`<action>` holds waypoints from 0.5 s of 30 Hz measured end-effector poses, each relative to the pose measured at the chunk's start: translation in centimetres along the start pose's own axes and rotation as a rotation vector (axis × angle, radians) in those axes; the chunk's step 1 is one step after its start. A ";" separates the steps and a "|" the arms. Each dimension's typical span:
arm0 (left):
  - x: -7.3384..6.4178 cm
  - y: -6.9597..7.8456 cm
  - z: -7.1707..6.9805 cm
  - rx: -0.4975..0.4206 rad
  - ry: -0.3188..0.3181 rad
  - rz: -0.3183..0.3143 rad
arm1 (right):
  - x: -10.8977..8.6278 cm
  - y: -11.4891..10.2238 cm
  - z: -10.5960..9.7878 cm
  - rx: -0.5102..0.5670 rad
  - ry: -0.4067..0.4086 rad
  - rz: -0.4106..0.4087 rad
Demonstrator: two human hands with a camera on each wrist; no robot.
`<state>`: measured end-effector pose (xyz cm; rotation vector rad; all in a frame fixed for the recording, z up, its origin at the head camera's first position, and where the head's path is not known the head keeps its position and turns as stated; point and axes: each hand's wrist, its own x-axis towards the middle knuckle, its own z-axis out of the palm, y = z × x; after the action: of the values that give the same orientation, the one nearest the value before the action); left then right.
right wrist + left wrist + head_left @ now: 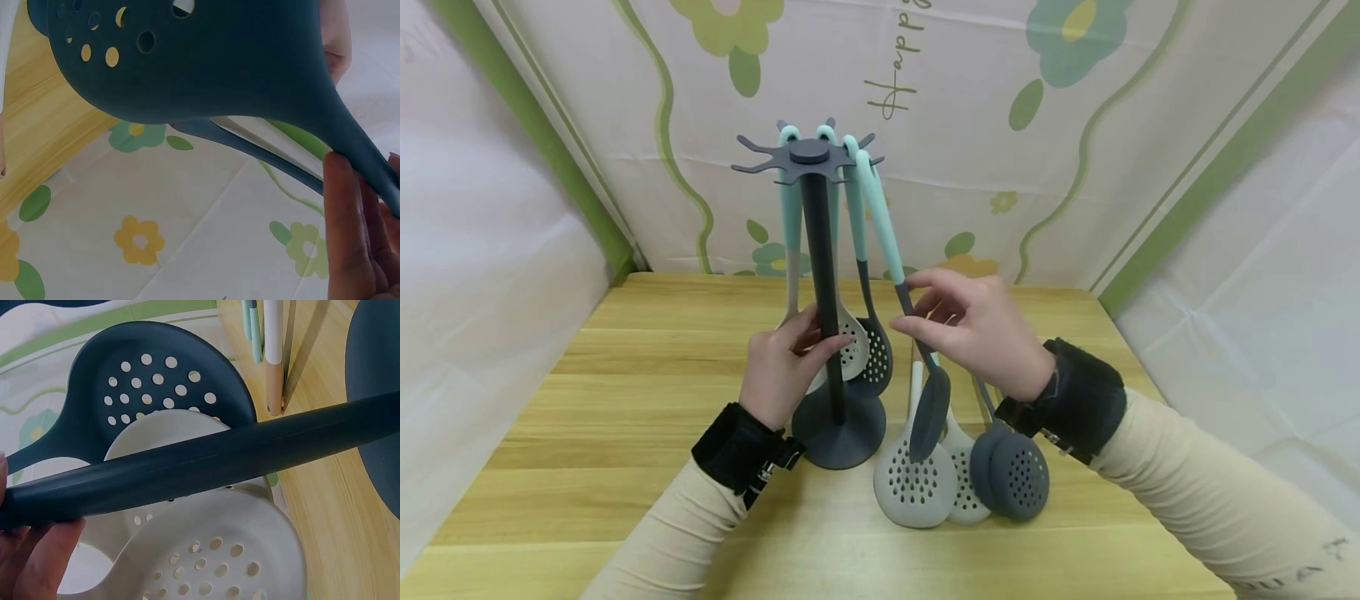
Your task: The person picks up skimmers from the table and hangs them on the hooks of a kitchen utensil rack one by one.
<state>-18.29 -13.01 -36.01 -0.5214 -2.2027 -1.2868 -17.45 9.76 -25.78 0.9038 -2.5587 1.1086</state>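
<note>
Between right fingers, skimmer seemingly pinched, slanting head down, left fingers gripping pole.

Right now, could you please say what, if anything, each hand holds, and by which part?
The left hand grips the stand by its pole; the right hand pinches a perforated utensil by its dark neck, below the mint handle.

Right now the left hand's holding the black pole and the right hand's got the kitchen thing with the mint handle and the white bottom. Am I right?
Almost! The head view shows the mint-handled utensil in the right hand has a dark grey bottom, not a white one. And yes, the left hand is holding the black pole.
</note>
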 end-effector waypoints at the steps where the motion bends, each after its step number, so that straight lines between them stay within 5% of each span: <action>1: 0.0 0.0 0.0 0.002 0.000 -0.001 | 0.0 0.0 0.1 0.004 0.002 0.005; 15: 0.0 -0.1 0.0 0.026 0.004 0.001 | 0.5 0.0 1.3 0.076 -0.012 0.031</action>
<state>-18.35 -13.06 -36.01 -0.5097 -2.2119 -1.2560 -17.78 8.62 -26.54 0.8941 -2.5640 1.2202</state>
